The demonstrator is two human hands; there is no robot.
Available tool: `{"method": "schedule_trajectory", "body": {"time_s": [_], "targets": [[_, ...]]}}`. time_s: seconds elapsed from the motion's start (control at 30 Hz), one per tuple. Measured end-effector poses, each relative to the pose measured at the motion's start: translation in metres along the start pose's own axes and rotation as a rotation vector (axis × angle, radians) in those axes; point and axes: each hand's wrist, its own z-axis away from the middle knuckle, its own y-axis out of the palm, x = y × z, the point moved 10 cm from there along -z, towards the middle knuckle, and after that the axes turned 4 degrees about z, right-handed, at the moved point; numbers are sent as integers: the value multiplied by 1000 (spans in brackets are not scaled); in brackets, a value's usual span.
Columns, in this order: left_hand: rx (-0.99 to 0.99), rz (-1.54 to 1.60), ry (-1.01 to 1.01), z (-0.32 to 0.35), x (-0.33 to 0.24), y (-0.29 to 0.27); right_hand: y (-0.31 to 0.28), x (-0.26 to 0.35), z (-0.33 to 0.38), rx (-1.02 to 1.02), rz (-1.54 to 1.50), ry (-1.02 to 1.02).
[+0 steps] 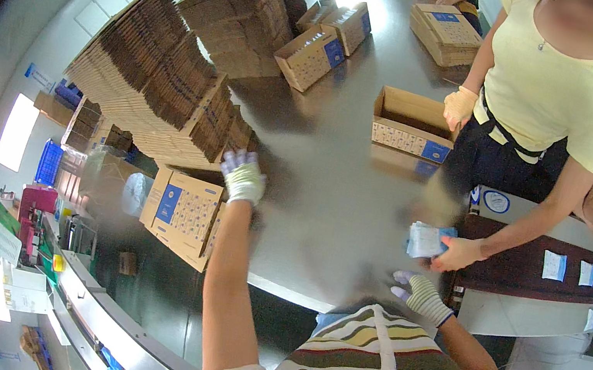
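Observation:
My left hand, in a white and yellow-green glove, reaches forward with its fingers spread and holds nothing. It is beside a flattened cardboard carton printed with blue, and the tall stack of flattened cartons rises just beyond. Whether the fingertips touch the cardboard I cannot tell. My right hand, in a striped glove, hangs at the table's near edge, fingers apart and nothing in them. Just past it a co-worker's hand holds a bunch of small white and blue packets.
An open carton stands on the grey metal table before the co-worker. Filled cartons sit farther back, near another carton stack. At right, a dark conveyor belt carries several packets. Other people are at the far end and right.

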Motion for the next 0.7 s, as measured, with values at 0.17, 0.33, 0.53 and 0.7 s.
{"method": "schedule_trajectory", "body": {"time_s": [0.17, 0.33, 0.53, 0.7], "targets": [[327, 0, -325, 69, 123, 50, 3, 4, 16, 35, 71, 33], [-12, -200, -156, 119, 101, 51, 20, 16, 20, 111, -15, 81], [154, 55, -283, 122, 134, 54, 36, 47, 2, 115, 198, -180], [183, -15, -155, 100, 123, 25, 33, 61, 5, 160, 203, -97]]}}
